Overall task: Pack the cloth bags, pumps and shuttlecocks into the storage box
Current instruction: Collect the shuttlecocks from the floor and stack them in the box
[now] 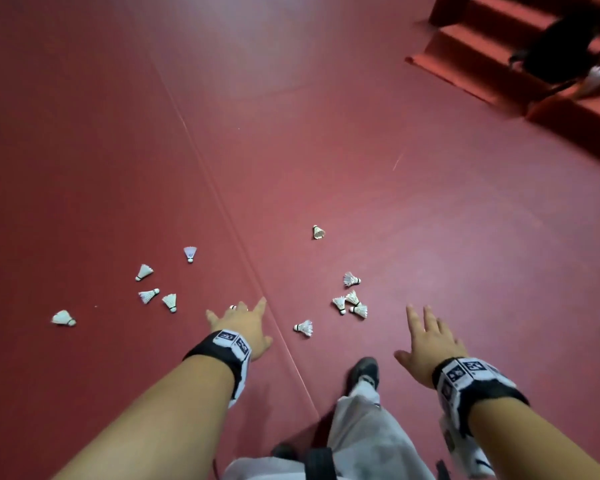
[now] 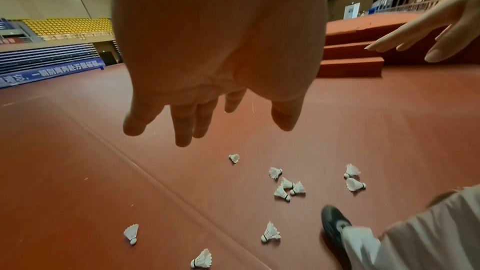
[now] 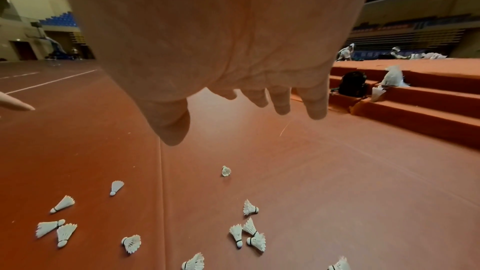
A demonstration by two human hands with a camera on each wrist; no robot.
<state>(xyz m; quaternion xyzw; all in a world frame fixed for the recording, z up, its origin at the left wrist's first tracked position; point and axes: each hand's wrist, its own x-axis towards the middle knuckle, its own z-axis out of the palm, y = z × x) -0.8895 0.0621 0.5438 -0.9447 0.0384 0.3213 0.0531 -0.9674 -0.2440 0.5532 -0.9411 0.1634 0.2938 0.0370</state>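
Note:
Several white feather shuttlecocks lie scattered on the red floor. One group lies to the left of the floor seam, another to the right. A single one lies farther off and another sits between my hands. My left hand hangs above the floor with fingers spread and holds nothing; a shuttlecock peeks out just beyond its fingers. My right hand is also spread and empty, above bare floor to the right of the right group. The wrist views show the left hand and right hand with loose, empty fingers. No storage box or pump is in view.
Red carpeted steps rise at the far right, with a black backpack and a white bag-like bundle on them. A floor seam runs diagonally between the two groups. My dark shoe and light trouser leg stand below the hands.

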